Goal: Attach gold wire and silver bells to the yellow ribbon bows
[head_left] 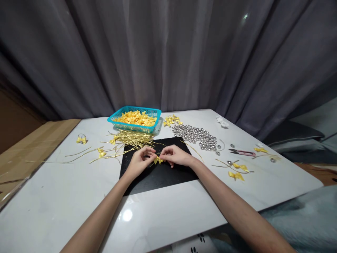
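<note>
A small yellow ribbon bow (158, 160) is pinched between my two hands, above a black mat (160, 177). My left hand (143, 160) has its fingers closed on the bow's left side. From the other side, my right hand (175, 155) grips it with thumb and fingertips. Thin gold cord seems to run by the bow, but the fingers hide how it is attached. Just behind the left hand, a bundle of gold cords (134, 138) overlaps the mat's back edge. Silver bells or beads (195, 134) lie heaped behind the right hand.
A blue basket (158, 117) of yellow bows stands at the back. Finished-looking bow pieces (172, 120) lie beside it. Pink-handled thread snips (242, 152) rest at right, near loose bows (237, 175). Another bow with a loop (81, 140) lies at left. A grey curtain (163, 52) hangs behind the table.
</note>
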`<action>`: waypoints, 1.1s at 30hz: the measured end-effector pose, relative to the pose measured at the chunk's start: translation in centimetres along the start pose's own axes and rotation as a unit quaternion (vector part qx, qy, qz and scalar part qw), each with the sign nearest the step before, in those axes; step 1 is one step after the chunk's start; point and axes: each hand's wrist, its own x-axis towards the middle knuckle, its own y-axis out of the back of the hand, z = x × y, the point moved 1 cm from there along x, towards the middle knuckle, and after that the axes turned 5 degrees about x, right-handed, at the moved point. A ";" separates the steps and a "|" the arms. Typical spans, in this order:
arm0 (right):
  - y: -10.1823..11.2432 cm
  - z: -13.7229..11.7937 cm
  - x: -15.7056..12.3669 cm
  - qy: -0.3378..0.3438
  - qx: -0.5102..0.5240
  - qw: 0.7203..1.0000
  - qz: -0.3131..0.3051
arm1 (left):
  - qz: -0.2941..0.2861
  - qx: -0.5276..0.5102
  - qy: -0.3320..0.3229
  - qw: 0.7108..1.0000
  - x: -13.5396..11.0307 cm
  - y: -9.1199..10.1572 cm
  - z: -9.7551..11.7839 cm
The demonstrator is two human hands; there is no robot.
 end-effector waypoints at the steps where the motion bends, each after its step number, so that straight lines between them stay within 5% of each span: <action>1: 0.1 0.0 0.0 0.002 0.001 1.000 -0.002 | 0.002 -0.006 0.003 1.000 0.0 0.0 0.0; 11: -0.5 0.1 0.0 -0.004 0.047 0.999 0.020 | -0.030 -0.074 0.063 0.995 0.2 -0.1 0.1; 20: -0.4 -0.4 -0.3 -0.002 -0.011 1.000 -0.007 | -0.042 -0.083 0.086 0.992 0.1 0.1 0.4; 28: -0.1 -0.6 -0.6 -0.003 -0.034 0.999 -0.042 | -0.087 -0.040 0.065 0.993 0.0 -0.2 0.8; 33: -0.6 -0.8 -0.6 0.015 -0.049 0.999 0.008 | -0.061 -0.016 0.042 0.997 0.0 -0.5 0.9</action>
